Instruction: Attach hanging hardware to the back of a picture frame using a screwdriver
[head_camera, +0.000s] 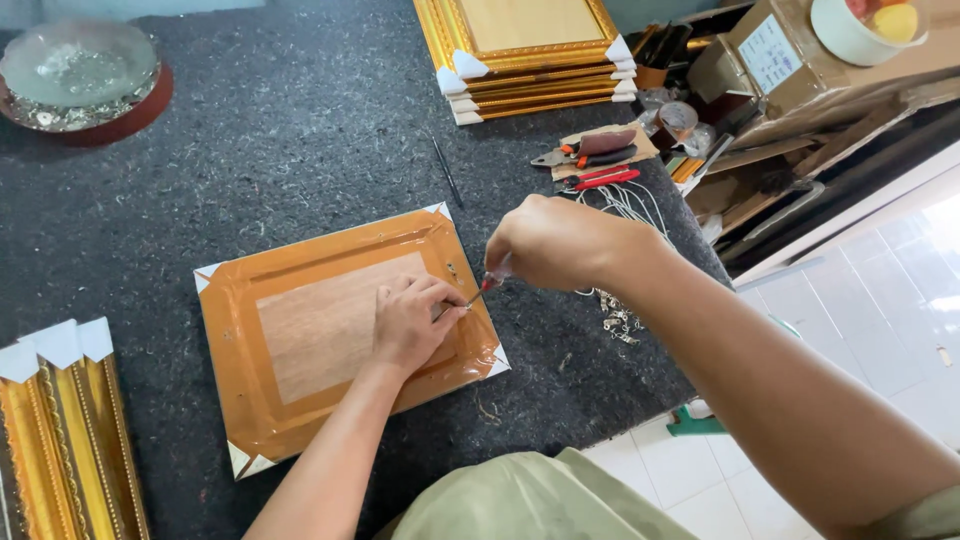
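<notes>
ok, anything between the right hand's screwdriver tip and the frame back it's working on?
Nothing visible. The right hand holds the screwdriver with its tip down at the right border of the face-down frame, right beside the left hand's fingertips, which press there. The exact contact point is too small to see.

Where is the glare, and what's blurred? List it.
Head view: daylight blows out the tiled floor at right; tape on the frame back shows soft sheen; the right hand and its screwdriver are slightly motion-blurred; the left hand is sharp; edges bend from wide-angle distortion.
</notes>
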